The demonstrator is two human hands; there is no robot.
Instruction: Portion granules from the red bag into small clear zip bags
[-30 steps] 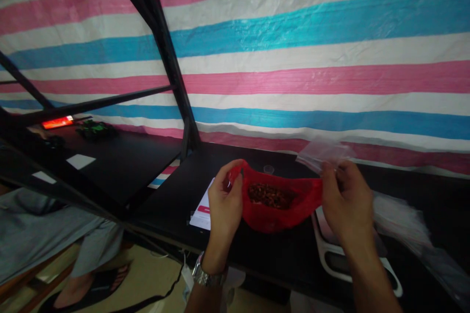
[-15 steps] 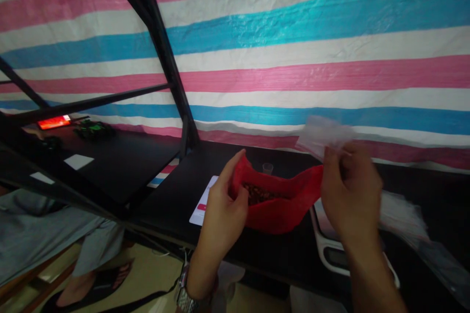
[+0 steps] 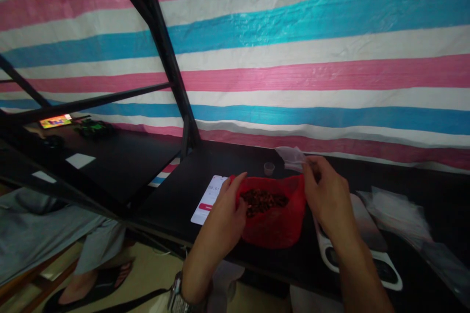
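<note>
A red bag [image 3: 274, 229] stands with its mouth spread wide, holding many small brown pieces [image 3: 264, 200] that I cannot name for certain. My left hand [image 3: 223, 220] grips the bag's left rim between thumb and fingers. At the right rim is my right hand [image 3: 326, 193], closed on a small clear plastic bag [image 3: 292, 156] that sticks out to the left above the red bag. Whether the right fingers also pinch the red rim, I cannot tell. Just behind the red bag stands a small clear cup [image 3: 269, 168].
A phone [image 3: 206, 203] lies left of the red bag. To the right are a white scale [image 3: 367, 234], partly behind my right forearm, and a pile of clear plastic bags [image 3: 400, 212]. A black metal frame [image 3: 165, 54] rises at left; a seated person's leg [image 3: 99, 249] is beyond.
My right hand has moved left and slightly down with the clear plastic bag. The red bag's mouth now tilts more toward me, showing more of the brown pieces.
</note>
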